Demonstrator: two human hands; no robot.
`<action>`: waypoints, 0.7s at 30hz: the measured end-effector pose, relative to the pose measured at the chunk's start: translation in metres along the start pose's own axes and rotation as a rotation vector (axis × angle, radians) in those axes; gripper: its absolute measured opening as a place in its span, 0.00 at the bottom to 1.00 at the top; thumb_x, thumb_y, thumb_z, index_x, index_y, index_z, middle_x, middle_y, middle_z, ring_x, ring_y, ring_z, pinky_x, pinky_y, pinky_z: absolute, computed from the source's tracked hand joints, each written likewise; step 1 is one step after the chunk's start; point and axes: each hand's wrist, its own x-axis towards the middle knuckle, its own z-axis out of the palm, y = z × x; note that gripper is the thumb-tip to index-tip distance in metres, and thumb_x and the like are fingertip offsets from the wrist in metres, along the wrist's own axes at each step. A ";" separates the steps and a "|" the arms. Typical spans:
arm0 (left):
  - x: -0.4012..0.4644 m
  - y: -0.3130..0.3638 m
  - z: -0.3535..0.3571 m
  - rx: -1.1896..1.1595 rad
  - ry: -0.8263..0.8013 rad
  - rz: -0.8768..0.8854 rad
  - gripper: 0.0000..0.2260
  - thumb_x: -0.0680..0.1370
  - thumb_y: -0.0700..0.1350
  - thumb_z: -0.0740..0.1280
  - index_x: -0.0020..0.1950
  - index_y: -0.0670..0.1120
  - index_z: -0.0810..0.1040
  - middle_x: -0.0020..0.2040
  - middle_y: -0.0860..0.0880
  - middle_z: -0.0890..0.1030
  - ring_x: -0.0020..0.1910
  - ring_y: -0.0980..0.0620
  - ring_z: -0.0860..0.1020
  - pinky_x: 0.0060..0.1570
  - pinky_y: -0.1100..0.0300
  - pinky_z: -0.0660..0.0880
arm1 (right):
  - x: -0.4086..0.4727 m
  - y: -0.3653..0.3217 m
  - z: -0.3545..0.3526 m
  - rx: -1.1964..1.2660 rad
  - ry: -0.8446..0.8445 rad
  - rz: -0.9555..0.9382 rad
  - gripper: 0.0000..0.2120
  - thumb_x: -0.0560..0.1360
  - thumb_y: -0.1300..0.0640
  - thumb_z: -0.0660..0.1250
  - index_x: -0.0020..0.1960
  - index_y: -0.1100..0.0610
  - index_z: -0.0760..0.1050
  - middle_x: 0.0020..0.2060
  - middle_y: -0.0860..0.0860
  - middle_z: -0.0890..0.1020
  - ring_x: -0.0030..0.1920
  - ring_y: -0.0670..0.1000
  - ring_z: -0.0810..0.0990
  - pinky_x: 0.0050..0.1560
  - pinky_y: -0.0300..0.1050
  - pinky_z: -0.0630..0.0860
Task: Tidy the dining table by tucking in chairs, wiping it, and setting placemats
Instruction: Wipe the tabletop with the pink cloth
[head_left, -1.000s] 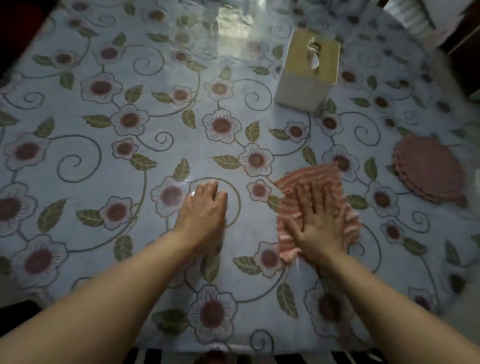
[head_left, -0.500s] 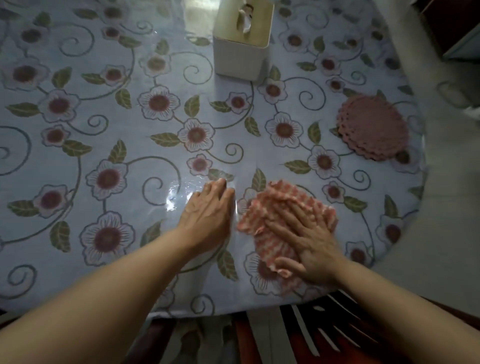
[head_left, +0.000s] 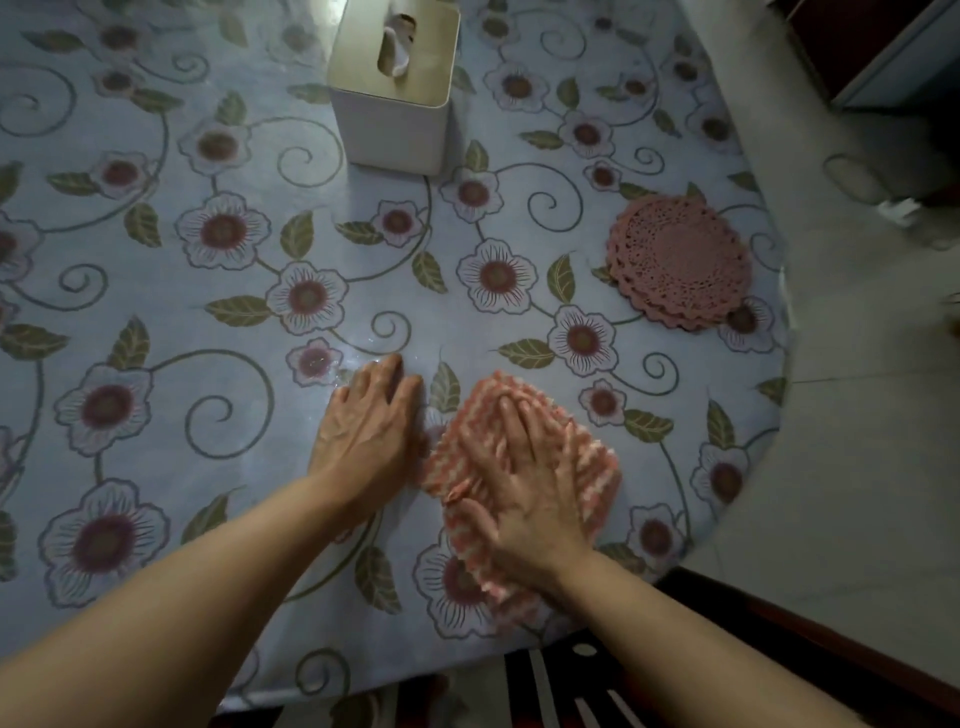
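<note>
Here my right fingers (head_left: 511, 415) lie straight and slightly spread, pressing the cloth (head_left: 597, 462) flat under my right hand (head_left: 524, 483) near the worktop's (head_left: 171, 312) near edge. My left fingers (head_left: 387, 376) lie straight and close together, left hand (head_left: 366, 431) flat on the worktop just beside the cloth. Farther right sit the placemats (head_left: 680, 260), stacked; the tissue box (head_left: 395, 88) stands beyond

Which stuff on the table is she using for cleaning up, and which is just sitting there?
For the job:
- striped cloth, pressed flat under the right hand
- left hand, resting on the table
- pink crochet placemats, stacked, waiting

Just sitting there:
- tissue box
</note>
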 end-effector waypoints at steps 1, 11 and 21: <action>0.003 -0.002 0.000 0.002 0.010 0.018 0.25 0.72 0.58 0.51 0.59 0.44 0.71 0.63 0.39 0.69 0.57 0.39 0.69 0.51 0.48 0.68 | 0.001 0.009 -0.003 -0.024 -0.002 -0.035 0.33 0.73 0.34 0.54 0.76 0.41 0.53 0.77 0.53 0.47 0.76 0.54 0.42 0.71 0.67 0.41; 0.042 -0.044 -0.013 -0.027 0.097 -0.075 0.24 0.71 0.54 0.54 0.62 0.44 0.71 0.67 0.39 0.70 0.60 0.38 0.71 0.53 0.45 0.71 | 0.050 0.062 -0.016 -0.056 0.144 0.426 0.38 0.74 0.36 0.44 0.78 0.54 0.44 0.77 0.53 0.41 0.76 0.53 0.39 0.74 0.61 0.43; 0.057 -0.070 -0.028 0.024 0.067 -0.025 0.22 0.70 0.53 0.55 0.58 0.45 0.73 0.63 0.41 0.74 0.59 0.40 0.74 0.53 0.48 0.74 | 0.123 0.010 -0.023 -0.118 0.012 -0.230 0.37 0.76 0.36 0.50 0.77 0.50 0.41 0.77 0.47 0.40 0.76 0.47 0.36 0.74 0.47 0.36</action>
